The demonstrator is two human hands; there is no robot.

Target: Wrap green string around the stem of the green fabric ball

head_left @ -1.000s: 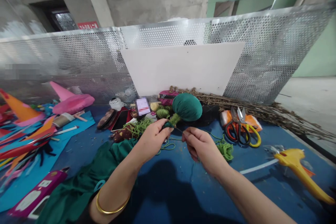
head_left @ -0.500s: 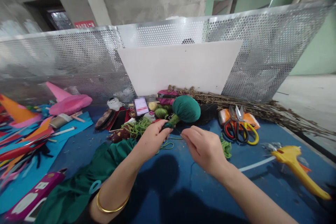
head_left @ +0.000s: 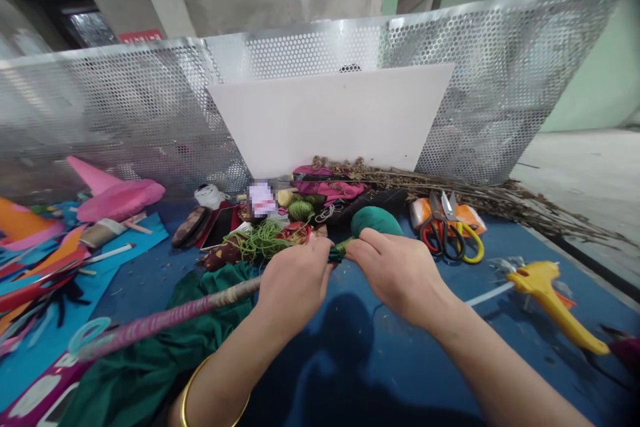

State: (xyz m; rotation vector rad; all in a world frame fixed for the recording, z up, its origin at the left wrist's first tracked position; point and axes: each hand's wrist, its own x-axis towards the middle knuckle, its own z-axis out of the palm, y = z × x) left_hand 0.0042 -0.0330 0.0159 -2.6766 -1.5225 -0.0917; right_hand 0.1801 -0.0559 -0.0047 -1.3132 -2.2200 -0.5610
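My left hand (head_left: 295, 275) is closed around a long stick (head_left: 175, 319) wrapped in purple and beige bands. Its lower end runs down to the left past my forearm. At the far end of the stick is a round head covered in dark green cloth (head_left: 379, 219). Just below that head, green yarn winding (head_left: 344, 246) covers the neck. My right hand (head_left: 400, 272) is closed with its fingertips pinched at this neck, partly hiding the head. Whether a loose yarn strand is between those fingers I cannot make out. Green cloth (head_left: 200, 327) lies under the stick.
Loose green yarn (head_left: 263, 239) and a green yarn ball (head_left: 301, 210) lie behind my hands. Scissors (head_left: 445, 230) and a yellow glue gun (head_left: 545, 290) are at the right. Dried stems (head_left: 475, 193) lie along the back, before a white board (head_left: 335, 120). A pink felt hat (head_left: 120, 197) stands left.
The stick has tipped down from pointing toward me, so its wrapped shaft shows at the left. Its green head has moved right and lower. My right hand has closed in on the neck.
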